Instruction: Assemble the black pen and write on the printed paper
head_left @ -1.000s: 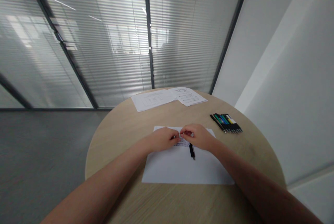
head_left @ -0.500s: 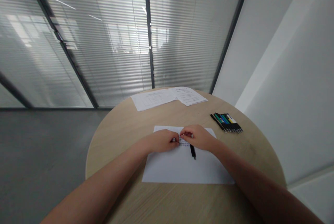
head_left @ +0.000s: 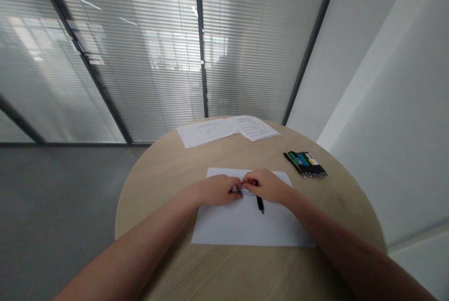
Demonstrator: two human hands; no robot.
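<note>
My left hand (head_left: 221, 189) rests on a white sheet of paper (head_left: 228, 226), its fingers curled in and pressed together. Close against its fingertips is my right hand (head_left: 268, 185), also closed, thumb and fingers pinched. Whatever the fingertips hold between them is too small or hidden to make out. A black pen (head_left: 260, 204) sticks out below my right hand, pointing toward me; its upper part is covered by that hand, and I cannot tell whether the hand grips it. Lines of handwriting (head_left: 248, 192) show on the paper between the hands.
Several pens (head_left: 306, 165) lie side by side at the right of the round wooden table (head_left: 157, 165). Printed sheets (head_left: 210, 132) lie near the far edge. Beyond the table stands a glass partition with blinds (head_left: 157, 81), and a white wall (head_left: 396, 118) rises on the right.
The fingers of my right hand have shifted slightly at the fingertips, and a bit more dark pen shows between them. Both hands otherwise stay in place.
</note>
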